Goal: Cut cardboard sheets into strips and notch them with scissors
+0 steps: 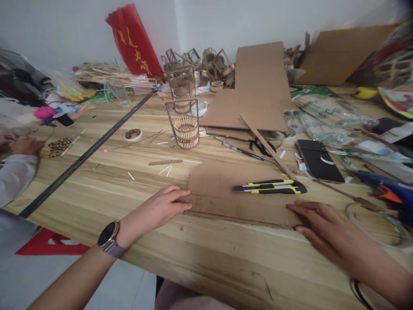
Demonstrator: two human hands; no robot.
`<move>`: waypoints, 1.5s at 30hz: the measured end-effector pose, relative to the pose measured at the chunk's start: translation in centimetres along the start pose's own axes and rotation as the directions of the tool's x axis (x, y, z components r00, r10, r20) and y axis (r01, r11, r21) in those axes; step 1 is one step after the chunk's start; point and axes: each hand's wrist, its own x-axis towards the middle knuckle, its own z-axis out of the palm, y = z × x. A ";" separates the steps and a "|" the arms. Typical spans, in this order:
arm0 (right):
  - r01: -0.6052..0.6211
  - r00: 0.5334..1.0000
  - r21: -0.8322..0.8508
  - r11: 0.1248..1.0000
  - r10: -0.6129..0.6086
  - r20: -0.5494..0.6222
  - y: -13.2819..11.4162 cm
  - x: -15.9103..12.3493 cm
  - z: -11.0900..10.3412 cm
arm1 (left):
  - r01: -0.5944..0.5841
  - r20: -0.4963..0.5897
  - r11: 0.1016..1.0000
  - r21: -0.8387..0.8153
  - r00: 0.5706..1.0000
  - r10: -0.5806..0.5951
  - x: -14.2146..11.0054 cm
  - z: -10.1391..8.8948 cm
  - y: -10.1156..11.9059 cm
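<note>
A brown cardboard strip lies along the near edge of a cardboard piece in front of me. My left hand holds the strip's left end, finger and thumb on either side of it. At its right end, my right hand grips it the same way; this hand is slightly blurred. Just beyond the strip, a yellow and black utility knife rests on the cardboard. A thin wooden strip slants away behind the knife.
A small handled basket stands mid-table, with more baskets behind. Large cardboard lies beyond the knife. A phone and blue glue gun are at right. Another person's hand rests at far left, past a dark bar.
</note>
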 end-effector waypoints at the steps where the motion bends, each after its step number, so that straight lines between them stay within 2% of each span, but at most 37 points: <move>1: -0.004 1.000 0.004 1.000 0.004 0.014 0.0 0.0 0.1 | 0.004 -0.002 1.000 -0.013 1.000 -0.004 0.0 0.0 0.0; 9: -0.087 0.994 0.078 0.993 0.082 0.069 0.8 -0.7 0.9 | 0.034 -0.032 0.997 -0.069 0.999 -0.036 0.0 0.6 -0.4; 18: -0.137 0.981 0.104 0.985 0.120 0.152 -0.9 0.9 -1.4 | 0.021 -0.060 0.998 -0.054 0.998 -0.025 -0.2 1.0 -0.5; 22: -0.149 0.983 0.116 0.982 0.135 0.122 -1.0 0.9 -1.4 | 0.004 -0.068 0.999 -0.044 0.998 -0.007 -0.2 0.9 -0.5; 29: -0.149 0.986 0.154 0.977 0.135 0.102 -1.4 1.1 -1.6 | 0.000 -0.050 1.000 -0.012 0.999 0.000 -0.1 1.0 -0.6; 32: -0.160 0.982 0.166 0.973 0.140 0.127 -1.5 1.2 -1.8 | -0.016 -0.067 1.000 0.003 0.998 0.016 -0.3 1.2 -0.7; 37: -0.182 0.975 0.219 0.959 0.147 0.165 -0.7 1.1 -1.6 | -0.022 -0.053 1.000 0.022 0.998 0.023 -0.5 1.3 -0.8; 45: -0.146 0.978 0.280 0.949 0.096 0.187 0.3 1.3 -1.7 | -0.069 -0.048 0.993 0.092 0.996 0.074 -0.4 1.2 -1.1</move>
